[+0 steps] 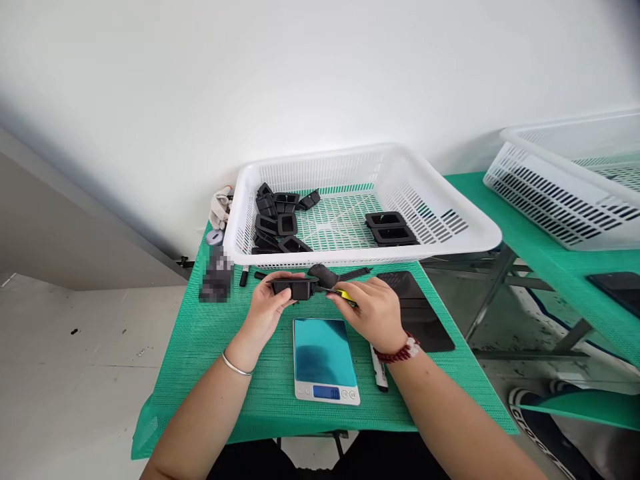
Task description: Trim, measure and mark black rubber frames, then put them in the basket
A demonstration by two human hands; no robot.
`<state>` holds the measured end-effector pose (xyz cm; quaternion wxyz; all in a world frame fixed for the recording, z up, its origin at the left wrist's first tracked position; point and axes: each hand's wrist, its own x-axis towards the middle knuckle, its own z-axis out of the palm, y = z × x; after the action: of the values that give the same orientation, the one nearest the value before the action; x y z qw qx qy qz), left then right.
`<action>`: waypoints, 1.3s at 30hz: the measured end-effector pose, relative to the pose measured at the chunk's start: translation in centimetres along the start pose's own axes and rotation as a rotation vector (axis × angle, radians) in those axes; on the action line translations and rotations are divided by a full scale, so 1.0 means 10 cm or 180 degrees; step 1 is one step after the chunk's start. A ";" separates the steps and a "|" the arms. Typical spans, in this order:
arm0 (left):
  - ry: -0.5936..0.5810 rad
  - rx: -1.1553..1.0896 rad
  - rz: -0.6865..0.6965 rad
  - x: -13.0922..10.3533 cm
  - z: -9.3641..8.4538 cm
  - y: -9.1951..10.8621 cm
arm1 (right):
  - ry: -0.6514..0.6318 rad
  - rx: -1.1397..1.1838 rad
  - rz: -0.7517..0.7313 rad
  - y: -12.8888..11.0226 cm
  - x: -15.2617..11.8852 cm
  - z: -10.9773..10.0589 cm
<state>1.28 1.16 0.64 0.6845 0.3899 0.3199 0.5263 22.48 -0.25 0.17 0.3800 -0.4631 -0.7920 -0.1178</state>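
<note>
Left hand: wrapped around the left end of a black part, the thumb pressed on its near face.
Right hand: a yellow knife is grasped, its blade pointed left at the part's right end; whether contact is made cannot be told.
Black part: held up over the green worktop, between basket and scale.
Scale: set on the worktop, nearer than the hands; its digits are too small to be read.
Basket: placed at the back; other parts are heaped at its left, and at least 2 are laid at its right.
Marker: laid just right of the scale, partly covered by the right hand.
Panel: black, partly hidden behind the right hand.
</note>
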 end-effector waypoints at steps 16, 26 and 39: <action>0.0154 0.0061 -0.0029 0.01 0.00 0.01 | -0.0002 -0.0064 0.0043 -0.01 0.00 0.01; 0.0200 -0.0851 -0.0855 -0.01 0.03 -0.05 | 0.0028 0.0264 -0.0170 -0.08 0.01 0.01; 0.0140 -0.1450 -0.1268 -0.09 0.15 -0.05 | 0.0354 0.0321 -0.0298 -0.08 -0.02 0.00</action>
<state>2.58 -0.09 0.98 0.8370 0.1444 0.2785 0.4483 21.85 -0.83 0.19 0.4403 -0.3986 -0.7954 -0.1209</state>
